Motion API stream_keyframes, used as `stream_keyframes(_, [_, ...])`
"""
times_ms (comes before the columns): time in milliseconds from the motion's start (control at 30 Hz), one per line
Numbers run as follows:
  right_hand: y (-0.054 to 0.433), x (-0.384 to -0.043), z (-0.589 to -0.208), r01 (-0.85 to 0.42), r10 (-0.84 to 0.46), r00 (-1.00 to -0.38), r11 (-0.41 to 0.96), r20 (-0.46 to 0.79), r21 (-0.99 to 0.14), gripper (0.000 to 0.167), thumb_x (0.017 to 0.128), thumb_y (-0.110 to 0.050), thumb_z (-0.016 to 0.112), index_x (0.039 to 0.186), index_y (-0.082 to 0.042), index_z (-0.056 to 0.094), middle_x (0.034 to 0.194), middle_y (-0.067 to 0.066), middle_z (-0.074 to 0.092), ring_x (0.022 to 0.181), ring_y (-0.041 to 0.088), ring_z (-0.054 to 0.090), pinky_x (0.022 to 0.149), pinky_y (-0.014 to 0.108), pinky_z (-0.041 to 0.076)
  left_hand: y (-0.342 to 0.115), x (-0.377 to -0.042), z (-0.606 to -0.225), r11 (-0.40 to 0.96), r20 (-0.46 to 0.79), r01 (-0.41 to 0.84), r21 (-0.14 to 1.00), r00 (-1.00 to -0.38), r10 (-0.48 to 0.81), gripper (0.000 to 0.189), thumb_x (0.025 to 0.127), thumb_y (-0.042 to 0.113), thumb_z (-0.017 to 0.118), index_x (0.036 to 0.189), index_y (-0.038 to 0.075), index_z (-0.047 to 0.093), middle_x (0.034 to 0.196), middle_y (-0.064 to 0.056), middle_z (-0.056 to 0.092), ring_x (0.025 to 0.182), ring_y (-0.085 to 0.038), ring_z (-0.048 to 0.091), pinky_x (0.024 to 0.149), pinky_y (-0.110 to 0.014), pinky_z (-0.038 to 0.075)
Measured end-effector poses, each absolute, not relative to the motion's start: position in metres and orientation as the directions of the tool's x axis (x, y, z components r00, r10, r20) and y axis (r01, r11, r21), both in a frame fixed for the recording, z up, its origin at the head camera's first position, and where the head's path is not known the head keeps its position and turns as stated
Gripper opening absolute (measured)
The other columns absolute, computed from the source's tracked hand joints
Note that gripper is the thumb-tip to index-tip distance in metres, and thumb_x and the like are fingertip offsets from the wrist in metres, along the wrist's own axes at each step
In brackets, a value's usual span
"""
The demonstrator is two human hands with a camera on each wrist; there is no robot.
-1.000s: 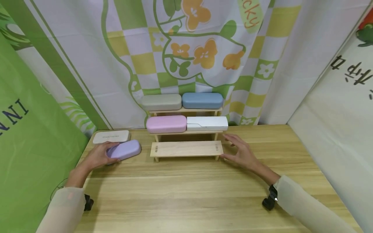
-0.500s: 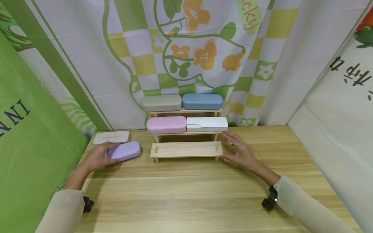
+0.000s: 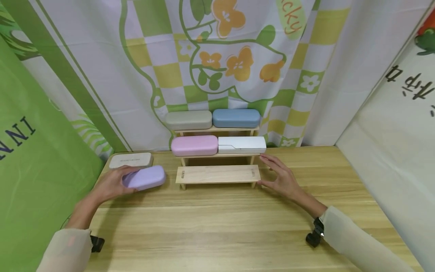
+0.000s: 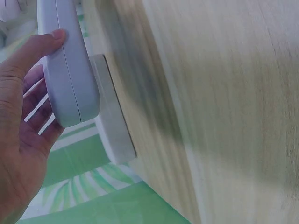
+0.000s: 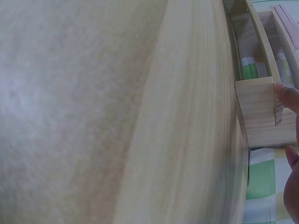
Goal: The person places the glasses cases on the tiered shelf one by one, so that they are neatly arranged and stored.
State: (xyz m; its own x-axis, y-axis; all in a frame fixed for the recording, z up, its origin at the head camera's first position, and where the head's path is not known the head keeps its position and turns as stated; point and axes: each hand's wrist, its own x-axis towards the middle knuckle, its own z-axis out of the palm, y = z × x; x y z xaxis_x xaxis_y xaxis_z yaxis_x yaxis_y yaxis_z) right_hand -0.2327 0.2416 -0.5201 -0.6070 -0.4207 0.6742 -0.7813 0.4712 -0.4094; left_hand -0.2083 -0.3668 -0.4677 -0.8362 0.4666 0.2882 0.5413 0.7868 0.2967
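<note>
In the head view my left hand holds a lavender glasses case by its left end. The left wrist view shows the thumb on one side of this glasses case and the fingers on the other, with the case raised off the tabletop. Just behind it lies a whitish case with small lettering. At the right end of a three-step wooden display rack, my right hand touches the lowest step with its thumb, fingers extended near the middle step.
On the rack's top step sit a grey-green case and a blue case. The middle step bears a pink case and a white case. A patterned curtain hangs behind the wooden table.
My left hand has lifted the lavender glasses case slightly, and it has shifted a little to the right. The right hand has stayed at the rack's end.
</note>
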Motion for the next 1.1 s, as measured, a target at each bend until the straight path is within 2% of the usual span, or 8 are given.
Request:
stream_keyframes(167, [0.242,-0.233,-0.519,-0.793,-0.429,-0.588,0.475,0.686,-0.382,0.097,0.058,-0.001,0.102,0.144,0.007,0.059,0.150,0.022,0.057,0.142,0.018,0.054,0.090,0.011,0.052,-0.361,-0.202,-0.459,0.786,0.249,0.532,0.315,-0.845,0.472,0.070,0.066,0.021,0.099,0.128,0.000,0.073,0.118,-0.020,0.075,0.095,-0.029,0.070,0.077,-0.040,0.056])
stream_keyframes(433, [0.241,-0.234,-0.515,-0.810,-0.434,-0.562,0.461,0.704,-0.362,0.104,0.053,0.003,0.102,0.147,0.005,0.058,0.148,0.024,0.058,0.133,0.038,0.058,0.104,0.010,0.045,-0.352,-0.197,-0.451,0.766,0.299,0.576,0.286,-0.813,0.499,0.069,0.065,0.019,0.098,0.126,0.000,0.074,0.118,-0.017,0.075,0.094,-0.027,0.070,0.075,-0.039,0.056])
stream_keyframes(533, [0.240,-0.233,-0.514,-0.812,-0.433,-0.561,0.454,0.705,-0.367,0.101,0.055,0.002,0.102,0.147,0.005,0.058,0.147,0.024,0.058,0.132,0.039,0.058,0.107,0.010,0.043,-0.343,-0.197,-0.446,0.751,0.314,0.597,0.283,-0.797,0.515,0.070,0.064,0.016,0.098,0.127,0.000,0.073,0.119,-0.019,0.075,0.097,-0.029,0.071,0.077,-0.042,0.057])
stream_keyframes(667, [0.240,-0.233,-0.513,-0.809,-0.428,-0.565,0.456,0.706,-0.372,0.100,0.057,0.000,0.102,0.147,0.005,0.058,0.146,0.023,0.059,0.130,0.038,0.060,0.105,0.011,0.045,-0.328,-0.197,-0.440,0.740,0.310,0.612,0.278,-0.786,0.534,0.069,0.065,0.015,0.098,0.128,-0.001,0.073,0.122,-0.020,0.074,0.102,-0.032,0.072,0.079,-0.047,0.059])
stream_keyframes(933, [0.241,-0.233,-0.513,-0.790,-0.426,-0.571,0.518,0.702,-0.328,0.109,0.053,-0.006,0.104,0.150,0.003,0.055,0.145,0.021,0.060,0.123,0.041,0.063,0.102,0.012,0.047,-0.300,-0.201,-0.431,0.736,0.269,0.614,0.284,-0.788,0.554,0.066,0.070,0.019,0.096,0.129,0.002,0.073,0.126,-0.018,0.072,0.108,-0.035,0.072,0.083,-0.050,0.060])
stream_keyframes(1100, [0.242,-0.234,-0.514,-0.758,-0.427,-0.602,0.572,0.675,-0.315,0.112,0.051,-0.010,0.106,0.151,0.002,0.055,0.144,0.020,0.061,0.123,0.040,0.064,0.098,0.025,0.054,-0.286,-0.205,-0.430,0.736,0.260,0.623,0.266,-0.781,0.567,0.067,0.070,0.021,0.096,0.130,0.003,0.073,0.128,-0.018,0.072,0.109,-0.036,0.072,0.085,-0.050,0.060])
